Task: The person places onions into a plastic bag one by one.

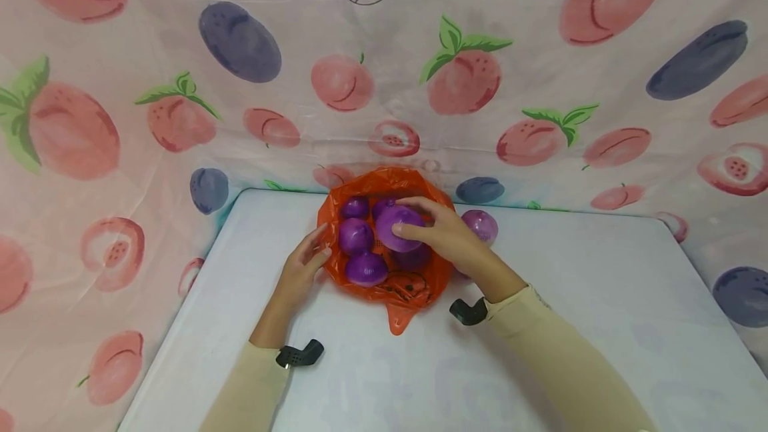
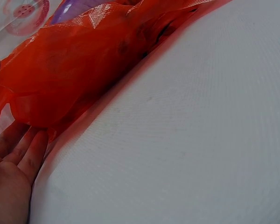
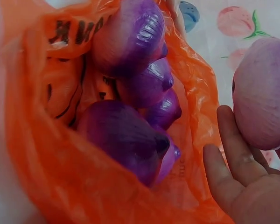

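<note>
From the head camera I saw a white table (image 1: 600,299) hemmed in by a fruit-printed cloth (image 1: 120,85), with an orange plastic bag (image 1: 414,289) lying open near the far edge at twelve o'clock and several purple onions (image 1: 357,235) inside it. One paler onion (image 1: 482,224) sat on the table just beside the bag at three o'clock, partly hidden behind my right hand (image 1: 447,235). That hand curled its fingers round a large purple onion (image 1: 393,227) above the bag's mouth. My left hand (image 1: 303,265) lay at nine o'clock, fingers straight against the bag's edge. On the left wrist view, the bag (image 2: 74,70) filled the upper left, and straight fingers (image 2: 23,149) touched its rim. On the right wrist view, the bagged onions (image 3: 126,130) crowded the bag (image 3: 32,140), while my fingers (image 3: 233,144) gripped the held onion (image 3: 261,93) at three o'clock.
</note>
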Tool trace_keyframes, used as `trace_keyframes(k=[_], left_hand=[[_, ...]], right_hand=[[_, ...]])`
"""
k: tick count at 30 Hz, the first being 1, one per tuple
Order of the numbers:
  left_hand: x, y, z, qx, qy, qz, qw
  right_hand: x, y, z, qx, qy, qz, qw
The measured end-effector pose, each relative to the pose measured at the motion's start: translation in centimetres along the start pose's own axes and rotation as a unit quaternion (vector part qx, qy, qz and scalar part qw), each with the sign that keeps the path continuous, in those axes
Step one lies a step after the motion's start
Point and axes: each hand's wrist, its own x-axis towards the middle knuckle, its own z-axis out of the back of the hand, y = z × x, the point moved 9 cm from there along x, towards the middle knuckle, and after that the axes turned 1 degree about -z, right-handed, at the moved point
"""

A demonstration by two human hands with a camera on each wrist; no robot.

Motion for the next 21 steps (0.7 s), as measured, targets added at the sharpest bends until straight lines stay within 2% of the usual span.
trace_keyframes(k=[7,21], left_hand=[[0.0,-0.1,0.0,-0.004,0.001,-0.001,1.0],[0.0,-0.1,0.0,0.013,-0.003,0.008,0.9999]], right_hand=[[1.1,0.6,-0.9,0.003,-0.011,0.01,1.0],[3.4,-0.7,-1.8,-0.02,-0.023,0.005,1.0]])
